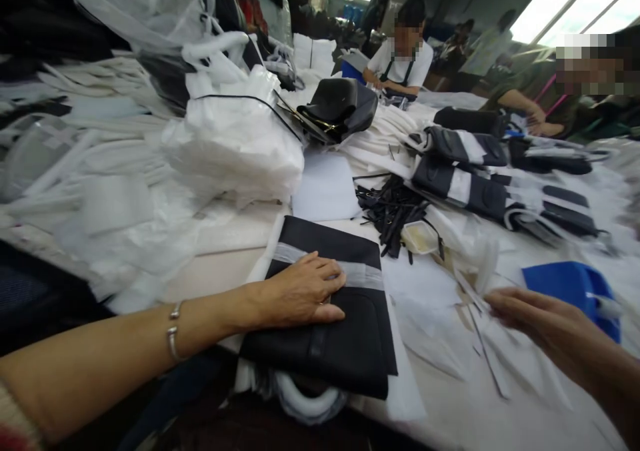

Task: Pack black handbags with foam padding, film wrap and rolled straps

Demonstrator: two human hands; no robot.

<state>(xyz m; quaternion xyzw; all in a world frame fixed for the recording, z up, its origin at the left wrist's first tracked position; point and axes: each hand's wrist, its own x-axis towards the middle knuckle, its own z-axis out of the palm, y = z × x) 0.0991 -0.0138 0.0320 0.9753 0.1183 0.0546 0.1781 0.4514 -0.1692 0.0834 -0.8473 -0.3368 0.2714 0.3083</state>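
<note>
A black handbag (pixel 345 324) lies flat at the table's near edge, with a clear plastic band (pixel 360 274) across it. My left hand (pixel 305 291) rests on top of it, palm down, fingers stretched out. From the bag's near side a white-wrapped handle (pixel 313 404) sticks out, and a white foam sheet (pixel 407 397) shows under the bag. To the right, my right hand (pixel 525 314) is closed, its fingertips pinching a thin white strip (pixel 473 287). Motion blurs the strip's outline. Other thin strips hang or lie just below that hand.
Beyond the bag is a heap of black straps (pixel 395 211) beside a small clear box (pixel 420 237). A blue container (pixel 570 294) stands at right. Black bags (pixel 465 187) and a bulky white wrapped bundle (pixel 235 144) lie farther back. Co-workers (pixel 405 57) sit across the table.
</note>
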